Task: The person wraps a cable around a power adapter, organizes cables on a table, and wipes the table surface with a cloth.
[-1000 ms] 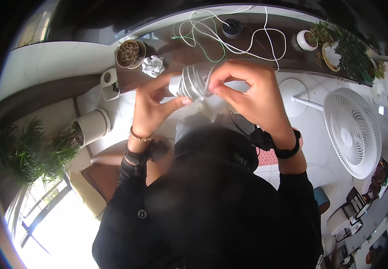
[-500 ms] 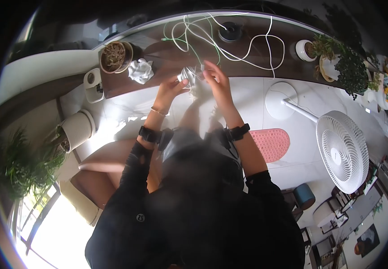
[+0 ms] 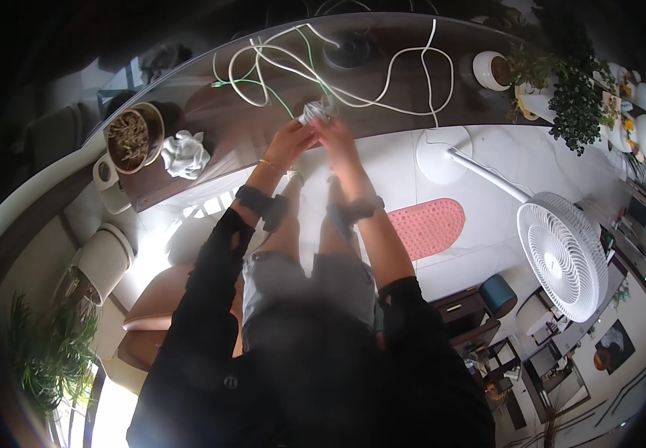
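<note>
Dark brown table (image 3: 227, 133) spans the far side, pale tiled floor (image 3: 390, 164) below. Your left hand (image 3: 290, 143) and right hand (image 3: 337, 142), close together, grip a coiled white cable (image 3: 318, 111) over the table's near edge; can't tell whether it touches the tabletop. Loose white cable (image 3: 452, 75) loops beyond. White pedestal fan (image 3: 560, 257) stands to your right.

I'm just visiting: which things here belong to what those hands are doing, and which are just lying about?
Belongs to the job:
- coiled white bundle, between left hand and right hand
- perhaps the loose white cable and green cable nearby

Apparently just lying about:
- crumpled white object
- pink mat
- standing fan
- white pot
</note>
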The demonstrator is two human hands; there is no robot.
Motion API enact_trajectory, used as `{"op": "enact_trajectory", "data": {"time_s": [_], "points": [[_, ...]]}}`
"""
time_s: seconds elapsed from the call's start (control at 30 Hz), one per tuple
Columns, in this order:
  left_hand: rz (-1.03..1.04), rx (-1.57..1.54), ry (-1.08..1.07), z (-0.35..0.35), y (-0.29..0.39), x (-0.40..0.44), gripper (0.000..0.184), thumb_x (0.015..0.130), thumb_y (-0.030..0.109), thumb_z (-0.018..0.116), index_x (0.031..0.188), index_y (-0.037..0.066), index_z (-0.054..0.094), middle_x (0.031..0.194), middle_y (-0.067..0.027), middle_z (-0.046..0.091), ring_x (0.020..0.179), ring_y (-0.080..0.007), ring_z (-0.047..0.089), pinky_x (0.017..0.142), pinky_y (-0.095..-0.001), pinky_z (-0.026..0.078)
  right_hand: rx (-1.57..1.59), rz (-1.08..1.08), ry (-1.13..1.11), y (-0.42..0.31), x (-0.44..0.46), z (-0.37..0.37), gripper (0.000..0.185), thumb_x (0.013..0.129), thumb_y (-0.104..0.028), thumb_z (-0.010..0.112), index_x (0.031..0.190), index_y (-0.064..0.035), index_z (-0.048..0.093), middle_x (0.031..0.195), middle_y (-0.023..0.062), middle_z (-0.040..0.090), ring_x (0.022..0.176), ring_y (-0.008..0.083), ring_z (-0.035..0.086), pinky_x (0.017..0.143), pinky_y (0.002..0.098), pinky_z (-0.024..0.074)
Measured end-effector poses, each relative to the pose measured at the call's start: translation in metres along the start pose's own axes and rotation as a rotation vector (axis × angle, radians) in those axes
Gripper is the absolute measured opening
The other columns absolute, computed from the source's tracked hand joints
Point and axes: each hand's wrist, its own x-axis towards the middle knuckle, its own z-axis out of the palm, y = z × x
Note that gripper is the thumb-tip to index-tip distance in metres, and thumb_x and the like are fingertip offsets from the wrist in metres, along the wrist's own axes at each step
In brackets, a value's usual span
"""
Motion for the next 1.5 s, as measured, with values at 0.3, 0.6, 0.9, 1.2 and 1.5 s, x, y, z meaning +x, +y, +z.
{"op": "enact_trajectory", "data": {"time_s": [0.3,0.6,0.9,1.2,1.5], "points": [[-0.016,0.273,-0.054,0.024,-0.028,0.116,0.040,0.088,0.012,0.065,0.124,0.002,0.052,0.110,-0.0030,0.061,0.097,-0.0101,0.057,0.079,-0.0238,0.048,0.087,-0.014,0.119,-0.026,0.118,-0.101,0.026,0.080,-0.019,0.074,0.097,-0.0039,0.062,0.088,0.0043,0.063,0.076,0.0123,0.060,0.069,0.0237,0.0495],[0.825,0.972,0.564,-0.046,0.019,0.096,0.026,0.078,-0.004,0.060,0.102,0.003,0.063,0.093,-0.0072,0.066,0.086,-0.0152,0.065,0.071,-0.0256,0.052,-0.126,-0.229,0.339,-0.087,0.276,-0.178,0.025,0.076,-0.021,0.078,0.090,-0.0040,0.065,0.081,0.0028,0.063,0.071,0.0128,0.060,0.067,0.0269,0.0527],[0.816,1.595,0.489,-0.202,0.093,0.117,0.071,0.069,0.007,0.076,0.130,0.007,0.042,0.134,-0.0158,0.043,0.120,-0.0285,0.048,0.096,-0.0396,0.044,-1.075,-0.654,0.566,-0.104,0.314,-0.191,0.063,0.085,-0.038,0.063,0.124,0.0084,0.045,0.108,0.0305,0.059,0.103,0.0411,0.057,0.087,0.0431,0.0463],[0.445,2.155,0.440,-0.162,0.079,0.130,0.044,0.058,0.029,0.083,0.091,0.010,0.063,0.118,-0.0192,0.051,0.106,-0.0375,0.052,0.089,-0.0437,0.044,-1.420,-1.337,0.810,-0.085,0.279,-0.176,0.036,0.086,-0.022,0.064,0.108,0.0042,0.052,0.100,0.0164,0.059,0.093,0.0255,0.058,0.080,0.0337,0.0480],[0.699,1.946,0.558,-0.172,0.058,0.102,0.035,0.069,-0.005,0.060,0.101,0.006,0.054,0.108,-0.0207,0.051,0.099,-0.0402,0.052,0.085,-0.0446,0.045,-1.551,-0.896,0.107,0.044,0.165,-0.104,0.043,0.077,-0.017,0.069,0.115,-0.0036,0.054,0.120,0.0181,0.051,0.107,0.0318,0.052,0.089,0.0410,0.0429]]}}
